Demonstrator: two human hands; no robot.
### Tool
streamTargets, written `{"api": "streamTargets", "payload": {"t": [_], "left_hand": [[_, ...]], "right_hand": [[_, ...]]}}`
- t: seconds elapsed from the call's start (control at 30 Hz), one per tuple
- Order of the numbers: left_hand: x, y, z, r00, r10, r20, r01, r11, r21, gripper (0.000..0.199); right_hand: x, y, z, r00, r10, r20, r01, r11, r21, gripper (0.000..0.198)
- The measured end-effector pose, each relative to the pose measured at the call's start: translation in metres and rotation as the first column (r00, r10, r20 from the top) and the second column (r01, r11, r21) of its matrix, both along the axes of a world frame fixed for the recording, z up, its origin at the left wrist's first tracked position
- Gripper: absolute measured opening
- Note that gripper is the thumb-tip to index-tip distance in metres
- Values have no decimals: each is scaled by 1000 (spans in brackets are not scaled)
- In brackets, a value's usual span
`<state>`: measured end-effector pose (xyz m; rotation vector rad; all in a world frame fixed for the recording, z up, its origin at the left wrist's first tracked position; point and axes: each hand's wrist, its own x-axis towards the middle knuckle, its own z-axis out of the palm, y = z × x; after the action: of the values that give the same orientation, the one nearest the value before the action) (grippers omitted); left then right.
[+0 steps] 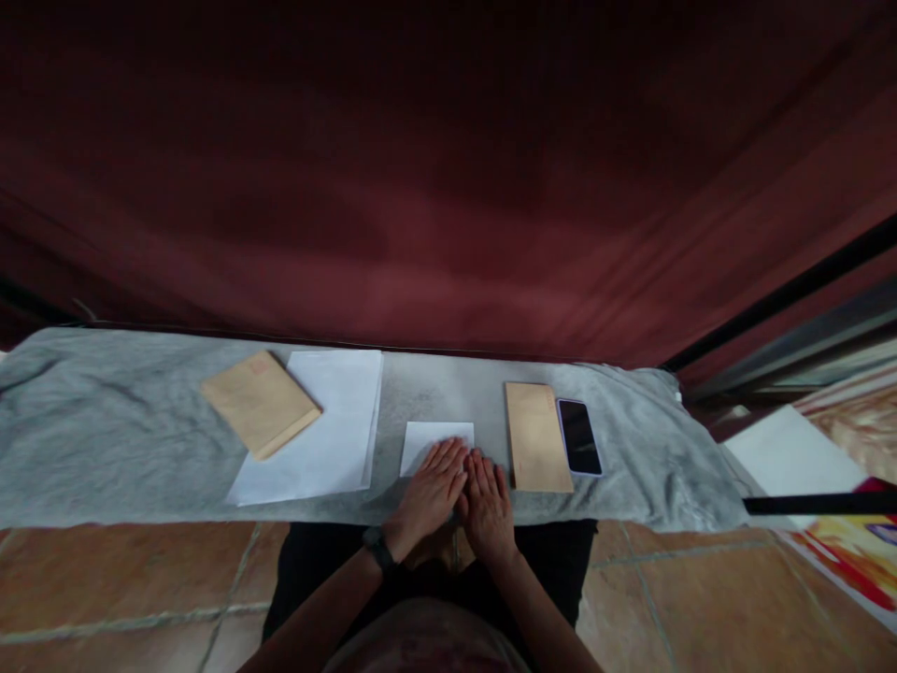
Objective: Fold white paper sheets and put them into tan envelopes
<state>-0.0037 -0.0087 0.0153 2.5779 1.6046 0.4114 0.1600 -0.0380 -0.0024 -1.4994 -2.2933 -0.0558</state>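
Note:
A small white sheet of paper [424, 437], perhaps folded, lies in front of me on a grey cloth. My left hand [435, 481] rests flat on its right part, fingers stretched out. Beside it my right hand [486, 500] lies flat too, its fingertips at the paper's lower right corner and the cloth. The two hands touch or nearly touch at the thumbs. Close to my right hand is a brown envelope [536, 439], with a dark-screened phone [580, 436] next to it. Farther left, brown envelopes [259, 402] overlap a stack of large white sheets [329, 439].
The grey cloth [140, 449] covers a narrow table. A dark red curtain [434, 308] hangs along its far edge. Right of the table are a black bar [819, 505], a white board [791, 453] and a colourful printed sheet [855, 551]. Tiled floor [673, 598] lies below.

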Motion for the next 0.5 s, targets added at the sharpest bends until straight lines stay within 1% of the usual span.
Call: {"api": "streamTargets", "payload": {"t": [0.07,0.23,0.37,0.5], "left_hand": [[8,1,1,999,-46,-1,46,999,-18,52],[15,11,0,999,-27,-24,27,1000,-8,51],[20,23,-5,1000,-3,-20,3,1000,4,54],[22,36,-10,999,13,-34,-13,1000,-18,54]], "right_hand": [[1,-1,2,1000,12,12,-12,1000,-10,51],[4,-8,5,1000,27,-3,-27,999,-30,47],[7,-14,5,999,30,-41,-31,999,-30,44],[9,-17,7,997,53,-61,-55,998,-29,45]]}}
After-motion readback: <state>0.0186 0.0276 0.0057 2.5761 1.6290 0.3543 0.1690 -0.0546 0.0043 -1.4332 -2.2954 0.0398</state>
